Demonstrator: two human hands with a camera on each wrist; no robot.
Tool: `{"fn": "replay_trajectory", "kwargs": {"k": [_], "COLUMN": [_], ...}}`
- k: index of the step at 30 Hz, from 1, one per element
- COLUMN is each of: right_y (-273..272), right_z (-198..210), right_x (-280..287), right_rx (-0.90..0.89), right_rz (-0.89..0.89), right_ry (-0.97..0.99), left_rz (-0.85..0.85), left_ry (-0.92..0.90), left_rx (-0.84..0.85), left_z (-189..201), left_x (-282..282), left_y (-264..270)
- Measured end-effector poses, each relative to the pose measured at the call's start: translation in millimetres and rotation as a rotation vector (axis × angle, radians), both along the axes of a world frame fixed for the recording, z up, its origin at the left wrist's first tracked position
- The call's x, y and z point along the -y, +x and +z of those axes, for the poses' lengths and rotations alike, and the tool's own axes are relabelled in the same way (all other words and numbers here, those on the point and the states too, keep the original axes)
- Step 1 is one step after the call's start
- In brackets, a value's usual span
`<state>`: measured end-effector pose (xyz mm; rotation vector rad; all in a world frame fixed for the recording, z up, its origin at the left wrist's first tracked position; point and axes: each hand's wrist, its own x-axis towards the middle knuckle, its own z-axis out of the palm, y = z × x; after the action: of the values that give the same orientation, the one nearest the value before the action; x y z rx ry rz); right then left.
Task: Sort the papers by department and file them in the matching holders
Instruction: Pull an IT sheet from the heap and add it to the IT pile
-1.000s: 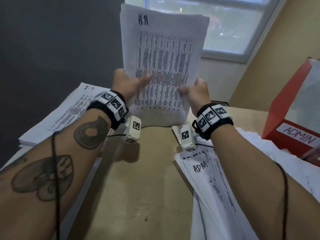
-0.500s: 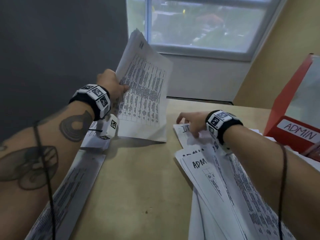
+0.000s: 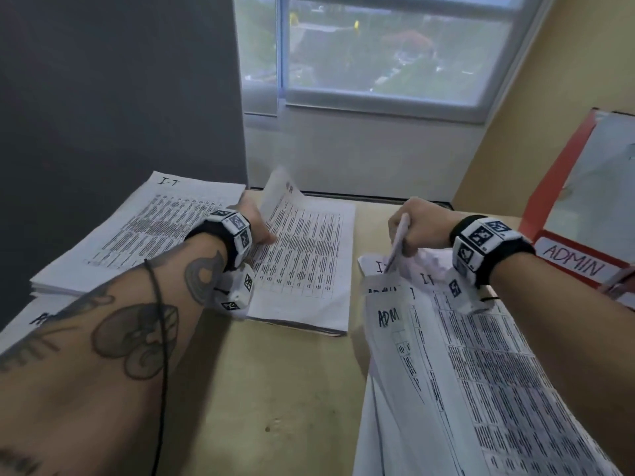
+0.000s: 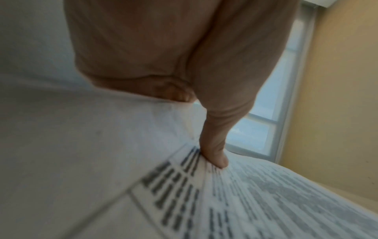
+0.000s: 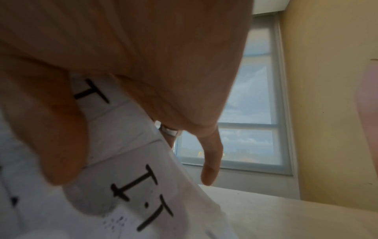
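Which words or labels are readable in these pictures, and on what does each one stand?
"ADMIN": label on the red holder.
"I-T": top of the left paper stack.
"ADM": sheet in the right pile.
"I.T": sheet under the right hand.
Printed tables and the pile under the left forearm: too blurred.

the head view looks forward and down over the tan wooden desk [image 3: 213,389] toward the white-framed window [image 3: 385,104] at upper centre. each wrist view sits very close under its palm, apparently tilted upward, sharing that window [image 4: 263,134] [image 5: 245,142] at its right.
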<state>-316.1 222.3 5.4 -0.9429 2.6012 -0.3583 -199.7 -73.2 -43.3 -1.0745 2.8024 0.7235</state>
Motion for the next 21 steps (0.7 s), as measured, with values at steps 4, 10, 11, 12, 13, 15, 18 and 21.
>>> {"fn": "replay_trajectory", "kwargs": {"k": [4, 10, 11, 12, 13, 15, 18, 21], "right_y": [1.4, 4.4, 4.8, 4.9, 6.0, 9.6, 19.5, 39.1], "right_z": [-2.8, -16.0, -17.9, -19.5, -19.5, -13.8, 4.8, 21.0], "right_x": [-3.5, 9.4, 10.2, 10.6, 10.0, 5.4, -15.2, -46.7], "right_rx": [0.016, -0.007, -0.02, -0.041, -0.069, -0.13, -0.14, -0.104], "right_rz": [-0.028, -0.028, -0.034, -0.041, -0.045, -0.049, -0.033, 0.002], "right_ry": [-0.106, -0.077, -0.057, -0.044, -0.037, -0.053, -0.12, -0.079], "left_rz": [-0.015, -0.047, -0.055, -0.064, -0.07, -0.091, -0.177, -0.413], "left_ry": [-0.086, -0.216, -0.227, -0.24, -0.263, -0.344, -0.477, -0.361], "left_rx": [0.029, 0.115, 0.124, 0.128, 0.133, 0.119, 0.019, -0.082], "left_z": [6.4, 8.1, 9.5, 10.6, 12.5, 17.9, 38.9, 61.5], "left_x": [-1.0, 0.9, 0.7, 1.4, 1.0, -0.9, -21.4, -69.9], "left_y": [-0.9, 4.5, 5.1, 5.5, 6.6, 9.4, 12.1, 10.5]}}
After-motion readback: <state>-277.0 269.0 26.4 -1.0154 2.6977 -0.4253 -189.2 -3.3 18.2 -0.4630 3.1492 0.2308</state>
